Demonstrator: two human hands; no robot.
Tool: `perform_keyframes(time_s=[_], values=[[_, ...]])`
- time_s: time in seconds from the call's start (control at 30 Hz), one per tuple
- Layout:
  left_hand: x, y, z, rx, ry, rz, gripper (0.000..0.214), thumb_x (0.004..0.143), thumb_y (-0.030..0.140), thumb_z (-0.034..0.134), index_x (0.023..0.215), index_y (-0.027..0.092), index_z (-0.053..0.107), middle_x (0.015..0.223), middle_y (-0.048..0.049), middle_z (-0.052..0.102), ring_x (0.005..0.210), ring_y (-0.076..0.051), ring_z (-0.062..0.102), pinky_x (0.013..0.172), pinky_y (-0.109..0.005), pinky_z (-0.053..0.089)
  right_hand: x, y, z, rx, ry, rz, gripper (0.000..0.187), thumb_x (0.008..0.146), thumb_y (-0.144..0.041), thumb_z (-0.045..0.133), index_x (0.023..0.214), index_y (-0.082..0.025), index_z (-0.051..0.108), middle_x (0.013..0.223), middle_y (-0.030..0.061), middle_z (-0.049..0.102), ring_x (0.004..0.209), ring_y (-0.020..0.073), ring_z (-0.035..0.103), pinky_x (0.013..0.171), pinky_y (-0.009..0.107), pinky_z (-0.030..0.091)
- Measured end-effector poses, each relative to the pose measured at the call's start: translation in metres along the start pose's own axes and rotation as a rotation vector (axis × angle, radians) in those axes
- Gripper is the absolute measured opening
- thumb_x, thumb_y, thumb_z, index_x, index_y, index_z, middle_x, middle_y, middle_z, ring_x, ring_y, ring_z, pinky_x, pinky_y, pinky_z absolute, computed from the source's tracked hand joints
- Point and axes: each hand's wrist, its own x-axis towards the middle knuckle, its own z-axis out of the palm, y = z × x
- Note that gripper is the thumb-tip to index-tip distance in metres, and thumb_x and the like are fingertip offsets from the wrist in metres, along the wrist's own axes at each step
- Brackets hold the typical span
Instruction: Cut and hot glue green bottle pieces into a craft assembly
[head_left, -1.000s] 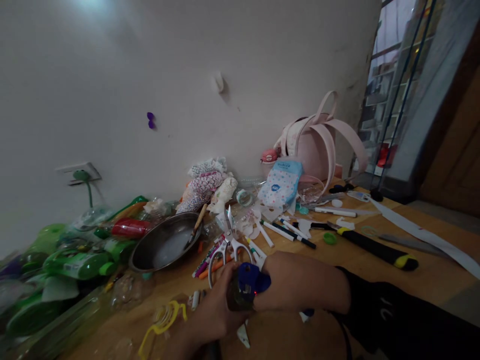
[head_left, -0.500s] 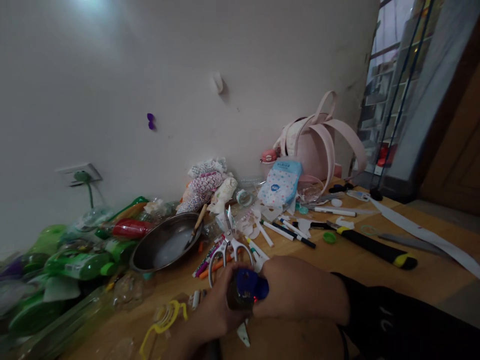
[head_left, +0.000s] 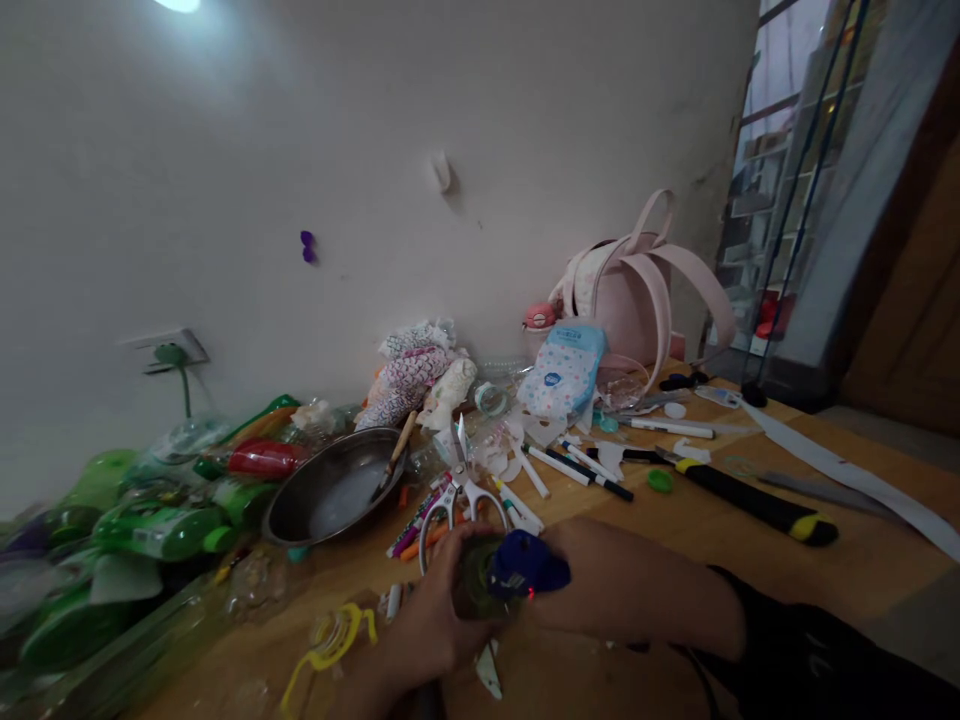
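My left hand is wrapped round a see-through, dark greenish plastic piece, which looks like part of a bottle. My right hand grips a blue hot glue gun with a small red light, right against the plastic piece. Its nozzle is hidden, and so are most of the right fingers. Just beyond my left hand lie the white-handled scissors, blades pointing away. A yellow plastic strip lies left of that hand.
A metal bowl with a brush stands beyond, beside a heap of plastic bottles. Markers, a black-and-yellow cutter knife and a pink backpack are to the right. The wooden table's edge runs at right.
My right hand has moved a little to the right with the glue gun, so more of the plastic piece shows. My left hand stays about where it was, still holding it.
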Motion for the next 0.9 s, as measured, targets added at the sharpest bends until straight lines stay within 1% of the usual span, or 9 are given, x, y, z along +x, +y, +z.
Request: perform_keyframes(time_s=[0.07, 0.2, 0.27, 0.37, 0.43, 0.5, 0.63, 0.8, 0.9], values=[[0.002, 0.001, 0.0, -0.045, 0.047, -0.006, 0.062, 0.066, 0.013, 0.069, 0.12, 0.024, 0.041, 0.127, -0.0107, 0.056, 0.117, -0.026, 0.056, 0.103, -0.044, 0.041, -0.007, 0.008, -0.003, 0.109, 0.031, 0.039, 0.017, 0.073, -0.034, 0.058, 0.073, -0.018, 0.065, 0.059, -0.0035, 0.058, 0.053, 0.01, 0.05, 0.047, 0.021, 0.033], [0.006, 0.0, 0.0, -0.042, 0.199, -0.02, 0.061, 0.065, 0.013, 0.068, 0.119, 0.023, 0.04, 0.129, -0.0115, 0.054, 0.123, -0.028, 0.051, 0.108, -0.049, 0.034, -0.021, 0.026, -0.009, 0.227, 0.286, 0.23, 0.024, 0.08, -0.039, 0.051, 0.079, -0.017, 0.063, 0.064, -0.0018, 0.058, 0.057, 0.012, 0.051, 0.05, 0.022, 0.035], [0.008, -0.001, 0.0, -0.042, 0.245, -0.03, 0.059, 0.067, 0.016, 0.068, 0.119, 0.023, 0.041, 0.129, -0.0112, 0.053, 0.123, -0.028, 0.05, 0.108, -0.049, 0.034, -0.021, 0.036, -0.009, 0.17, 0.375, 0.32, 0.029, 0.084, -0.041, 0.047, 0.076, -0.016, 0.06, 0.062, 0.0, 0.057, 0.056, 0.0139, 0.053, 0.05, 0.023, 0.035], [0.008, -0.003, 0.0, -0.06, 0.281, -0.026, 0.056, 0.07, 0.018, 0.068, 0.118, 0.023, 0.04, 0.129, -0.011, 0.053, 0.121, -0.028, 0.052, 0.106, -0.049, 0.036, -0.014, 0.049, -0.004, 0.022, 0.41, 0.417, 0.037, 0.087, -0.043, 0.041, 0.074, -0.015, 0.061, 0.061, 0.0062, 0.062, 0.057, 0.019, 0.06, 0.049, 0.026, 0.035], [0.008, -0.004, -0.001, -0.067, 0.293, -0.022, 0.055, 0.072, 0.02, 0.067, 0.119, 0.023, 0.039, 0.129, -0.0111, 0.052, 0.12, -0.028, 0.053, 0.106, -0.049, 0.036, -0.006, 0.057, 0.002, -0.031, 0.428, 0.392, 0.039, 0.089, -0.042, 0.039, 0.08, -0.012, 0.064, 0.072, 0.0134, 0.068, 0.067, 0.0243, 0.066, 0.056, 0.029, 0.04], [0.008, -0.004, -0.001, -0.055, 0.299, -0.028, 0.056, 0.072, 0.023, 0.068, 0.12, 0.023, 0.039, 0.13, -0.0112, 0.052, 0.121, -0.029, 0.052, 0.106, -0.05, 0.036, 0.001, 0.063, 0.009, -0.037, 0.427, 0.342, 0.036, 0.088, -0.039, 0.043, 0.094, -0.011, 0.066, 0.089, 0.0173, 0.071, 0.083, 0.028, 0.068, 0.068, 0.033, 0.044], [0.007, 0.001, -0.001, -0.013, 0.322, -0.052, 0.057, 0.068, 0.024, 0.07, 0.118, 0.023, 0.043, 0.129, -0.0111, 0.053, 0.12, -0.031, 0.053, 0.105, -0.051, 0.035, 0.006, 0.069, 0.017, -0.014, 0.409, 0.268, 0.043, 0.083, -0.036, 0.054, 0.121, -0.015, 0.058, 0.114, 0.0154, 0.068, 0.101, 0.0267, 0.065, 0.085, 0.034, 0.046], [0.008, 0.003, -0.001, 0.007, 0.329, -0.055, 0.057, 0.068, 0.028, 0.069, 0.118, 0.023, 0.043, 0.129, -0.0125, 0.054, 0.12, -0.032, 0.052, 0.105, -0.053, 0.035, -0.001, 0.072, 0.019, 0.009, 0.37, 0.204, 0.045, 0.079, -0.032, 0.057, 0.122, -0.017, 0.059, 0.124, 0.0123, 0.064, 0.112, 0.0263, 0.06, 0.095, 0.036, 0.042], [0.008, 0.002, 0.0, 0.02, 0.327, -0.045, 0.056, 0.068, 0.028, 0.069, 0.118, 0.022, 0.044, 0.127, -0.0125, 0.055, 0.12, -0.031, 0.051, 0.105, -0.054, 0.034, -0.007, 0.073, 0.019, 0.021, 0.359, 0.235, 0.045, 0.078, -0.035, 0.059, 0.119, -0.017, 0.06, 0.121, 0.013, 0.066, 0.108, 0.0292, 0.061, 0.093, 0.041, 0.044]])
